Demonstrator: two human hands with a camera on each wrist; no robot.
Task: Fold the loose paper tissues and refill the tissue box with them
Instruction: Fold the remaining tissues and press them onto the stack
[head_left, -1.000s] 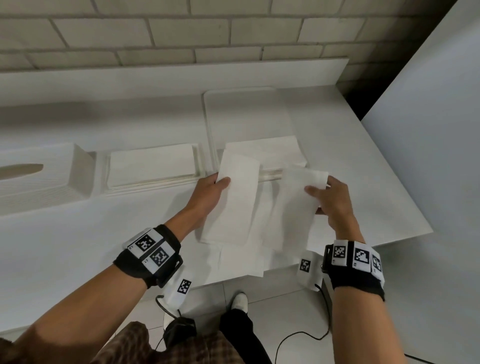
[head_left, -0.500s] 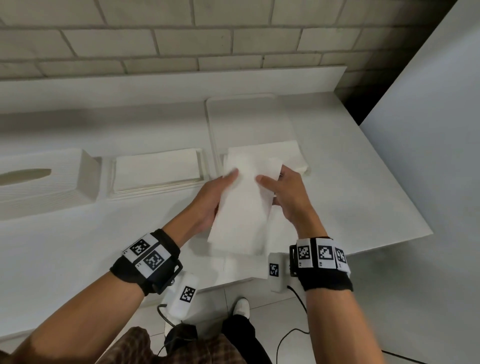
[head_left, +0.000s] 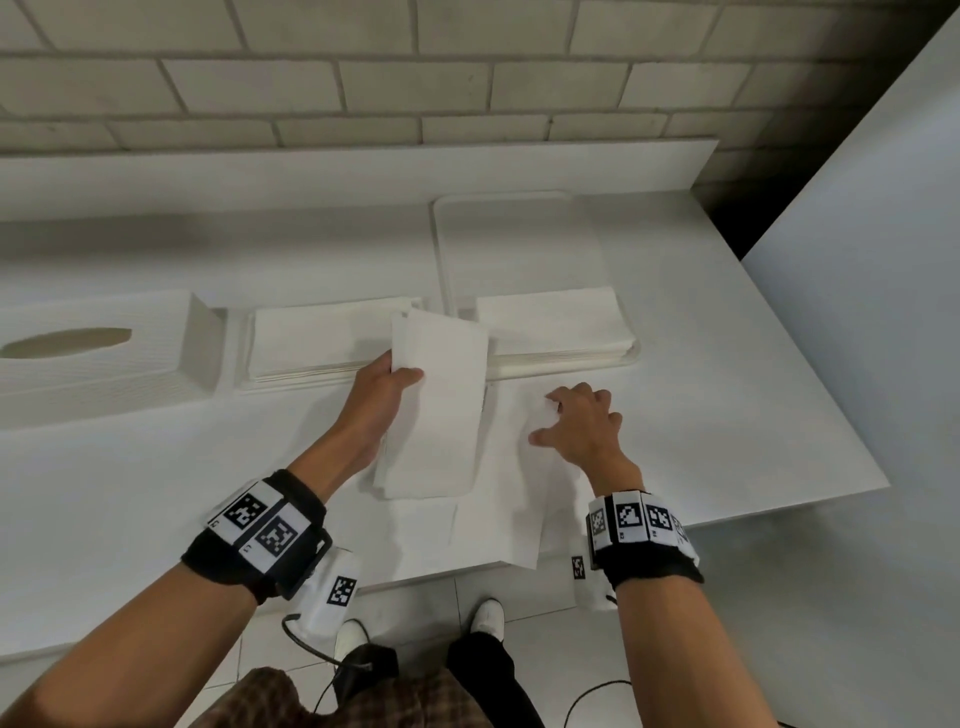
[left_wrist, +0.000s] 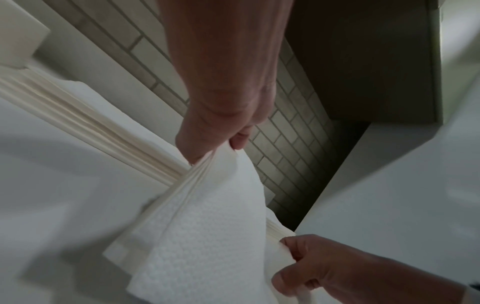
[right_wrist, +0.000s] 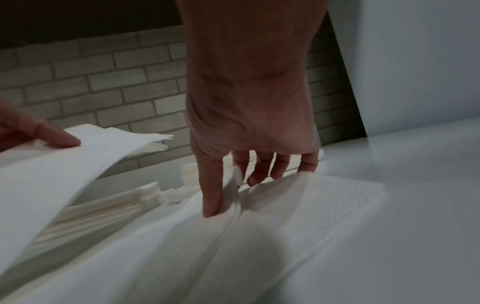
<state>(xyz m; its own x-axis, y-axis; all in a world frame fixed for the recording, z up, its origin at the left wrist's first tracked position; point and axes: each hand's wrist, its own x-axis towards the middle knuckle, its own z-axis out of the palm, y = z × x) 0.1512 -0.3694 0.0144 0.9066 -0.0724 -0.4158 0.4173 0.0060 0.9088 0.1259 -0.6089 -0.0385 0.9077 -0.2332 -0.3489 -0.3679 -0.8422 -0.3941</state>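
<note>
My left hand (head_left: 401, 376) pinches a folded white tissue (head_left: 434, 415) by its far left edge and holds it over the table edge, its far end above the gap between two stacks. The left wrist view shows that pinch (left_wrist: 221, 146) on the tissue (left_wrist: 207, 226). My right hand (head_left: 551, 415) lies to the right on a loose flat tissue (head_left: 511, 493), fingers curled and pinching its far edge. The right wrist view has the right hand (right_wrist: 233, 185) with the thumb pressed on that tissue (right_wrist: 311, 205). The white tissue box (head_left: 93, 358) stands at the far left.
A stack of folded tissues (head_left: 317, 338) lies on a low tray next to the box. A second stack (head_left: 556, 322) lies on the near end of a longer tray (head_left: 519, 234). A brick wall runs behind, and a white panel (head_left: 857, 312) stands on the right.
My right hand let go of the folded tissue and dropped to the right onto the loose tissue. My left hand carried the folded tissue a little left and farther back.
</note>
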